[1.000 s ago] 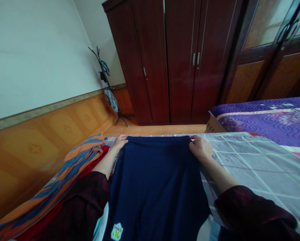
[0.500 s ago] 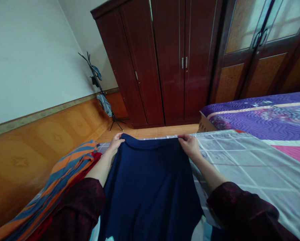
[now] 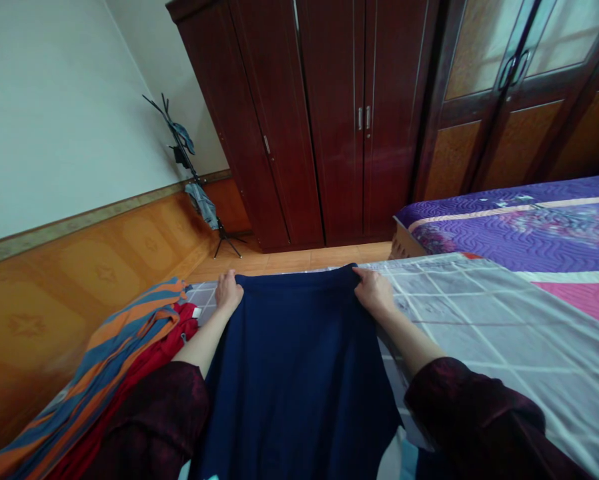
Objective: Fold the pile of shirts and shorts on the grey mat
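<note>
A dark blue cloth garment (image 3: 299, 353) is stretched out between my hands over the bed, its far edge nearly straight. My left hand (image 3: 228, 292) pinches its far left corner. At the far right corner, my right hand (image 3: 374, 291) grips the fabric between thumb and fingers. Light blue and pale cloth shows beside the garment's lower right edge, mostly hidden.
Left of the garment lie an orange and blue striped cloth (image 3: 114, 347) and a red cloth (image 3: 177, 333). A grey checked sheet (image 3: 479, 327) covers the bed. Beyond are a purple bedspread (image 3: 479, 227), dark red wardrobes (image 3: 339, 133) and a coat stand (image 3: 194, 173).
The garment's far edge, sagging before, is now pulled straighter, and its right corner is slightly higher. My left hand has moved a little left and down. The view has shifted slightly.
</note>
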Motion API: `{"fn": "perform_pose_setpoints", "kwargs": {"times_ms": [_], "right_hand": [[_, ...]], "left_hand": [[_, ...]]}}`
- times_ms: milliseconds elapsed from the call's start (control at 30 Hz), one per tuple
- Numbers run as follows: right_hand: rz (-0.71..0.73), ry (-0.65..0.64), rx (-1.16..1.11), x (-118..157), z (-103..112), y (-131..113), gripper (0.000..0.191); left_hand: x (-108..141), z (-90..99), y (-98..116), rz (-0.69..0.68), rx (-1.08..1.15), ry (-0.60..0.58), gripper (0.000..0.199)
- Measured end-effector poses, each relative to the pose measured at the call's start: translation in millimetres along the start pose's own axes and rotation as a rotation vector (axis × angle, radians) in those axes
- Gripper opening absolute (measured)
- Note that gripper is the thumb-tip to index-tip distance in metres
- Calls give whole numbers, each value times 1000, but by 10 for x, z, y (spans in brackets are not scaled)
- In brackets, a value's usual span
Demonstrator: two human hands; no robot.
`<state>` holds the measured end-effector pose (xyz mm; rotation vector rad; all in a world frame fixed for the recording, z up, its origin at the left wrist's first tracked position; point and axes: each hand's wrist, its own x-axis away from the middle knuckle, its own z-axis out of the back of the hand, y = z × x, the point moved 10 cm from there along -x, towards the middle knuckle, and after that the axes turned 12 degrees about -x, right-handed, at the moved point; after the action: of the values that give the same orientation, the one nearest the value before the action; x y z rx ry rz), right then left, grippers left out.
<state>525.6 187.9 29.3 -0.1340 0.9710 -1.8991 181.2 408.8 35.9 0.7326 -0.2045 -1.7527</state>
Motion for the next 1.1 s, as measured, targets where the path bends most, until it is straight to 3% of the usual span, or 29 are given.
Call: {"fn": "perform_pose_setpoints", "kwargs": {"times_ms": [67, 133, 233, 300, 400, 567, 700, 800, 933, 1033, 1100], "right_hand": [[42, 44, 35, 38, 58, -118, 52], [131, 39, 93, 81, 39, -295, 54], [321, -151, 171, 196, -242, -556, 45], [388, -275, 193, 296, -437, -615, 39], [371, -308, 234, 355, -550, -540, 51], [269, -282, 299, 291, -549, -299, 71], [238, -272, 317, 241, -547, -209, 72], [243, -268, 319, 234, -553, -201, 70], [264, -275, 322, 240, -546, -216, 69], [274, -297, 327, 239, -535, -236, 67], [267, -325, 330, 236, -539, -247, 69]], "left_hand": [[174, -8, 323, -116, -42, -27, 49], [448, -155, 700, -274, -54, -128, 47], [980, -553, 1178, -560, -97, -411, 47], [1174, -734, 1238, -622, -166, -541, 54], [992, -727, 973, -458, -240, -531, 63], [566, -432, 330, -193, -302, -455, 67], [731, -113, 41, -113, -327, -463, 68], [1178, 253, -16, -154, -319, -516, 70], [2052, 937, -41, -294, -291, -602, 73], [2692, 1406, -283, -208, -319, -661, 77], [3061, 1600, -493, -127, -338, -715, 89]]}}
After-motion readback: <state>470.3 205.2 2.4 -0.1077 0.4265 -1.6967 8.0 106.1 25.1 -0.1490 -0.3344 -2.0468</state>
